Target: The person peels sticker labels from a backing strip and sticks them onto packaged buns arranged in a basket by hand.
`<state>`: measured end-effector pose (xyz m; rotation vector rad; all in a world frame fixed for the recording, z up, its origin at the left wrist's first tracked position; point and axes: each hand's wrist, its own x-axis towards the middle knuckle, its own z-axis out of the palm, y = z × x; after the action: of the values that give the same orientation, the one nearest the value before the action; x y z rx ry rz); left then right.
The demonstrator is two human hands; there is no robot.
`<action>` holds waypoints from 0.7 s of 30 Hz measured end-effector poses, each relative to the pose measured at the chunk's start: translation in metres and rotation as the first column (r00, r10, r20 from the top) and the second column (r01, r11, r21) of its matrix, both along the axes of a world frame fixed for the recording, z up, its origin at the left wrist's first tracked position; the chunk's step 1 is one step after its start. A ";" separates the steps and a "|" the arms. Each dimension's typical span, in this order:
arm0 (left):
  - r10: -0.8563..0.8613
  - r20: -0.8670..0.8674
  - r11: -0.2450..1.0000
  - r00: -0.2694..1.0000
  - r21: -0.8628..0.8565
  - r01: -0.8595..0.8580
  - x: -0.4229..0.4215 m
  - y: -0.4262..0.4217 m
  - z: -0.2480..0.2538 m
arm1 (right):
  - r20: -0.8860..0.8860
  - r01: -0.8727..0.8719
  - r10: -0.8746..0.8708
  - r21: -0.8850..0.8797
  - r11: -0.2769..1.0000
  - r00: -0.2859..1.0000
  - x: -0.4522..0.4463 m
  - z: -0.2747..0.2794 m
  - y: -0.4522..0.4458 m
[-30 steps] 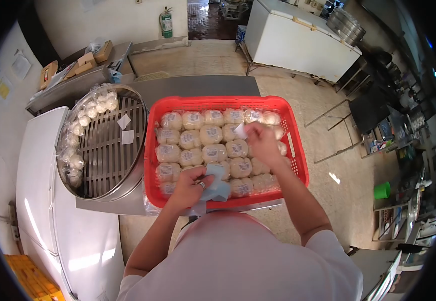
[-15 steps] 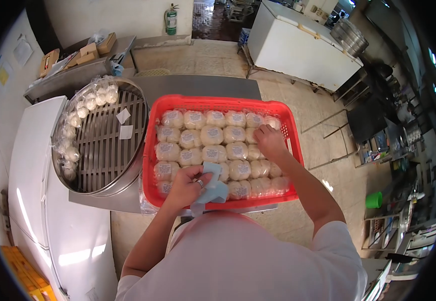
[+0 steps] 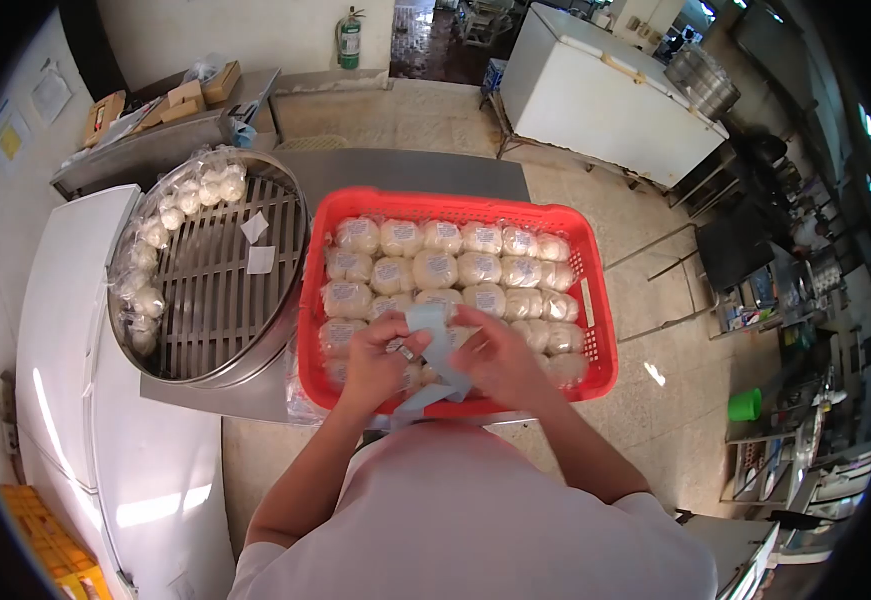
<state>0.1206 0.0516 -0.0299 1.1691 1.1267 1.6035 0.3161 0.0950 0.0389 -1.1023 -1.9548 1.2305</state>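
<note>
My left hand [image 3: 375, 360] is closed on a pale blue strip of label backing [image 3: 433, 335], which hangs in a loose curl toward the basket's near edge. On the strip's other side, my right hand [image 3: 500, 362] has its fingers bent in, pinching at the strip's edge; its fingertips are slightly blurred. Both hands are above a red plastic basket [image 3: 607, 300] with rows of round white buns [image 3: 435, 270] in clear wrap. Many buns bear white labels with blue print, including one in the far row [image 3: 519, 241]. Several at the near right show no label. My hands hide some near buns.
Left of the basket, a round slatted steamer tray [image 3: 225, 320] holds wrapped buns along its rim and two white paper pieces. Both rest on a metal table [image 3: 405, 170]. A white fridge [image 3: 145, 450] lies left, a chest freezer [image 3: 595, 110] at the back right.
My right hand has moved from the upper right buns down-left to the strip. A label now shows on the far-row bun near where it was. My left hand has shifted slightly upward.
</note>
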 end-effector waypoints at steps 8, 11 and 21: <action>-0.555 0.037 0.804 0.831 -0.233 0.548 0.011 -0.026 0.027 | -0.589 0.001 -0.290 -0.440 0.898 0.754 -0.024 0.025 -0.010; -0.769 -0.021 0.618 0.639 -0.277 0.735 0.009 -0.044 0.032 | -0.726 0.163 -0.273 -0.219 0.962 0.632 0.005 0.068 -0.004; -0.579 -0.130 0.811 0.805 0.006 0.585 0.060 -0.082 0.083 | -0.849 -0.128 -0.220 -0.316 0.940 0.480 0.022 0.092 -0.094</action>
<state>0.1811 -0.0303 0.0531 1.4851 0.6954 1.0895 0.3383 0.0007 0.1314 -0.4307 -0.8993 1.6886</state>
